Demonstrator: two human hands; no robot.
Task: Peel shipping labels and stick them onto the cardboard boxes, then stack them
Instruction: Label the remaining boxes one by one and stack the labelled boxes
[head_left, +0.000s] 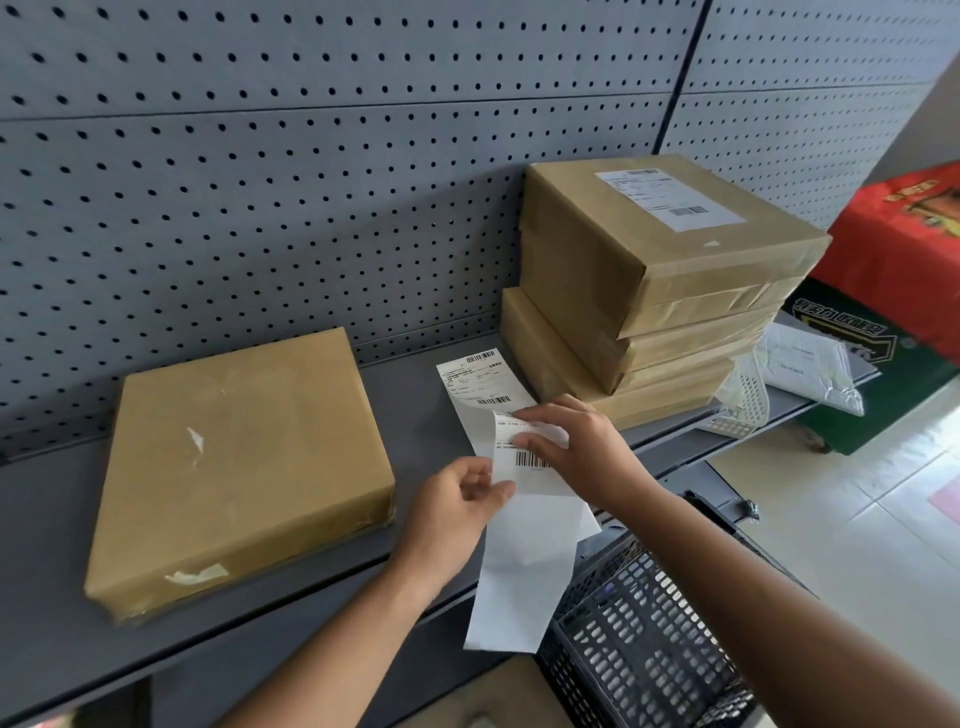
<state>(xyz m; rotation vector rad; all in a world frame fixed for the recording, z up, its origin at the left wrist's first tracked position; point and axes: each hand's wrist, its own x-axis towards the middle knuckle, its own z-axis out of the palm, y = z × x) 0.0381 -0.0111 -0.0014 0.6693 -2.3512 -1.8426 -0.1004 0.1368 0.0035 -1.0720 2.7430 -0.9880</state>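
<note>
One head-worn wide-angle view, forward and down, close over the grey shelf (52, 519) against pegboard (260, 156).

Soft, even daylight fills the scene, strongest at the right, where the pale floor tiles (857, 519) look washed out. Shadows are faint: a thin dark line lies under the lone cardboard box (239, 457). The pegboard wall (260, 182) bows with wide-angle distortion. The left hand (457, 499) and right hand (571, 447) are slightly blurred, and the print on the label strip (524, 561) is too soft to read.
</note>
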